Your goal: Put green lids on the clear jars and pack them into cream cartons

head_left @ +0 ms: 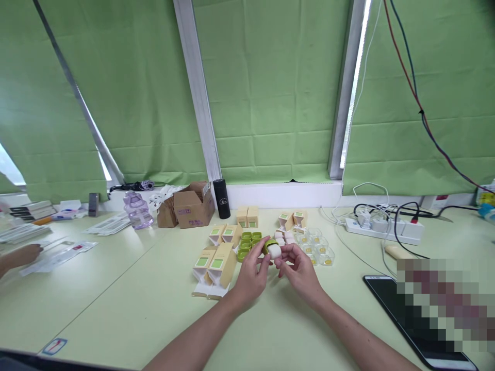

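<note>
Between my hands, above the table, is a small green and white piece (274,250), its green part toward my left hand and its white part toward my right. My left hand (253,273) is closed on the green part with thumb and fingers. The fingers of my right hand (297,268) are bent together at the white part's right side. Behind the hands are green square cups (245,245) and white-pink pieces (289,236). Clear plastic cups (320,250) lie to the right. Cream boxes with green labels (222,263) stand to the left, several with open flaps.
A cardboard box (193,206), black bottle (221,199) and purple bottle (138,211) stand at the back left. Another person's hand (27,254) is at far left. A power strip (382,230) with cables and a dark tablet (406,314) lie at right.
</note>
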